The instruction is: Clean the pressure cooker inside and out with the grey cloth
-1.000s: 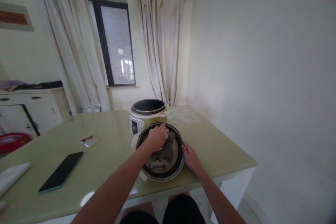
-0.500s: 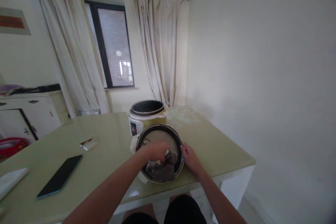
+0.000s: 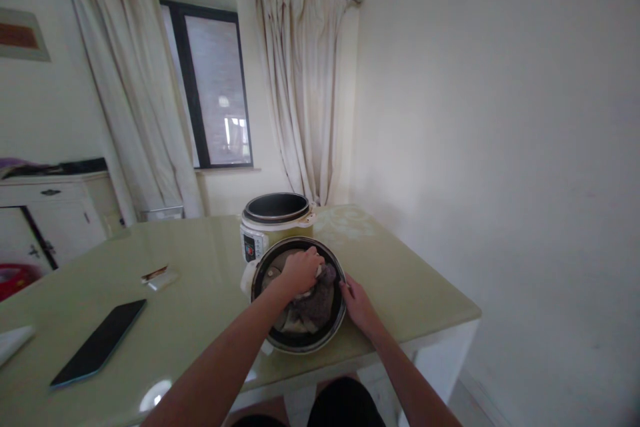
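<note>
An upturned cooker lid point(image 3: 273, 340) with a dark rim lies on the pale green table point(image 3: 200, 307) at its near edge. My left hand point(image 3: 299, 271) is closed on a grey cloth point(image 3: 316, 303) and presses it into the lid's inner face. My right hand point(image 3: 357, 305) rests against the lid's right rim, fingers curled on it. Just behind the lid stands the open electric cooker point(image 3: 274, 223), its dark inner pot showing.
A black phone point(image 3: 99, 343) lies on the table's left side, with a small flat packet point(image 3: 159, 276) further back and a white item point(image 3: 13, 341) at the far left. A white cabinet point(image 3: 50, 213) stands at left; curtains and a window are behind.
My left hand has pushed the cloth from the lid's near side back up toward its middle and far side. My right hand has stayed on the rim.
</note>
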`<act>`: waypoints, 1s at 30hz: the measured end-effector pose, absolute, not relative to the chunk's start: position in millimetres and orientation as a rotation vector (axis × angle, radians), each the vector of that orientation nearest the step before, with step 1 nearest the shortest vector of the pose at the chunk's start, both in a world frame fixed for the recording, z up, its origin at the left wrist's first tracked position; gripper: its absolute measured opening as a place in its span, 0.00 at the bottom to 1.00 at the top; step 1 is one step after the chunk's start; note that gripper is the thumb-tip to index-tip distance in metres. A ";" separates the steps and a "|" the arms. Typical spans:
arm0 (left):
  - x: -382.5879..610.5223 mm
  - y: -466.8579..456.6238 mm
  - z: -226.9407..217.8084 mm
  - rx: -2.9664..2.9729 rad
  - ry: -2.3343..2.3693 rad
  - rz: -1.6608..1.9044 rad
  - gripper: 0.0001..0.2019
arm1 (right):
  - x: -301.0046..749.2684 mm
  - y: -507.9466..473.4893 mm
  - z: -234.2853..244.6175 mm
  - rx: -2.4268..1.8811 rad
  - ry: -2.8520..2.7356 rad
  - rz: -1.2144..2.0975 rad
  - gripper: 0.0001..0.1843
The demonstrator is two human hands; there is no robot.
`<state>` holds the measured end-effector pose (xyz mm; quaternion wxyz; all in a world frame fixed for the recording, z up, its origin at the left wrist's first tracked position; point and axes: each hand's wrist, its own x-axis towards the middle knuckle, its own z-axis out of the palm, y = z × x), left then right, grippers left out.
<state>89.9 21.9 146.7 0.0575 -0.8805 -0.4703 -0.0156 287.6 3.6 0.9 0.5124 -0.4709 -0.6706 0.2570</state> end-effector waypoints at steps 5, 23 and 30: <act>97.9 10.9 122.2 -2.779 -1.341 -0.095 0.16 | 290.6 9.2 -8.4 -1.199 -1.601 0.570 0.26; 65.3 12.3 172.9 -2.566 -1.405 0.182 0.16 | 284.4 -1.5 5.8 -1.183 -1.587 0.585 0.27; 84.9 26.8 153.3 -2.439 -1.451 -0.150 0.18 | 287.1 0.4 0.4 -1.212 -1.606 0.546 0.26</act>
